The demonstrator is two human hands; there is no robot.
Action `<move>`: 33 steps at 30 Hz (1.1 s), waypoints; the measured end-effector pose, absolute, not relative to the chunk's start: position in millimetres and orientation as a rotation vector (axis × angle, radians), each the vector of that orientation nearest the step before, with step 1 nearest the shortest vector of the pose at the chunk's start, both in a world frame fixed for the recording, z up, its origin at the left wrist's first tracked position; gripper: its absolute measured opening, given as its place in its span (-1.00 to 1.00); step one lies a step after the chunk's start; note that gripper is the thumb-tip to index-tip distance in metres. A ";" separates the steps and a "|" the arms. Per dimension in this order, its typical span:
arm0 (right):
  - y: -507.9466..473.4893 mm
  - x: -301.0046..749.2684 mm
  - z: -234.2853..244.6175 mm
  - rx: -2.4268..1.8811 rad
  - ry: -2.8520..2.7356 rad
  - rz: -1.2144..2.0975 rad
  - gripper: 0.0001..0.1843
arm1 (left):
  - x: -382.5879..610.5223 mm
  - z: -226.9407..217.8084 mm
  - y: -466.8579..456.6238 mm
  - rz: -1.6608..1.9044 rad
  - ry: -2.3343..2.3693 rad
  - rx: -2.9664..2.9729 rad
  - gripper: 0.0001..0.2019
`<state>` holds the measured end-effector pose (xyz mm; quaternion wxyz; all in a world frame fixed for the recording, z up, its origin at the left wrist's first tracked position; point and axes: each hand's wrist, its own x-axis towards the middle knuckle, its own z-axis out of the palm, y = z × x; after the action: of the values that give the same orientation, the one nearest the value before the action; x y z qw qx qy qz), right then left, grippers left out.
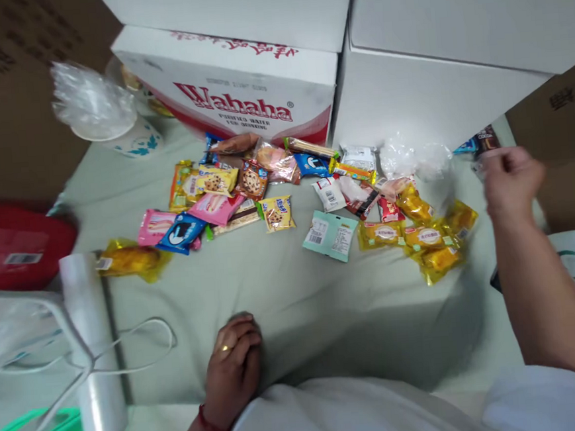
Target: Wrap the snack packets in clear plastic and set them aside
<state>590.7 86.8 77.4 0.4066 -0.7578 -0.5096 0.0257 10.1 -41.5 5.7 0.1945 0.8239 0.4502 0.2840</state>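
My left hand (235, 360) rests on the pale green cloth near my body, its fingers curled closed and nothing visible in them. At the right edge of the table, my right hand (512, 181) is closed, with its fingers bent together. A dark snack packet (486, 139) lies just beyond it and a blue one (467, 145) beside that; whether the fingers hold anything is hidden. Between the hands lie yellow wrapped snacks (427, 236) and a mint-green packet (329, 235). Further left is a heap with cookie packets (216, 180), pink packets (216, 208) and a blue packet (180, 233).
White cartons stand along the back, including a Wahaha water box (238, 100). A paper cup (137, 140) with crumpled clear plastic is at the back left. A plastic roll (93, 350), a white cable (145, 369) and a red package (15, 243) lie left.
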 end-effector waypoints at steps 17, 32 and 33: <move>15.3 330.7 77.8 -1.594 -1.479 0.901 -0.72 | 61.7 37.6 -32.4 0.881 1.101 1.108 -0.71; -66.0 278.7 53.4 -1.254 -0.471 1.349 -0.57 | 83.5 25.9 -16.9 0.973 0.790 0.555 -0.54; -65.4 279.0 52.5 -1.260 -0.472 1.343 -0.57 | 81.4 28.7 -14.1 0.979 0.754 0.536 -0.54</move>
<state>279.0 -65.4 52.5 0.5810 -0.5395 -0.2021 0.5750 81.4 -14.1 28.7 0.7816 0.2482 0.3492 0.4534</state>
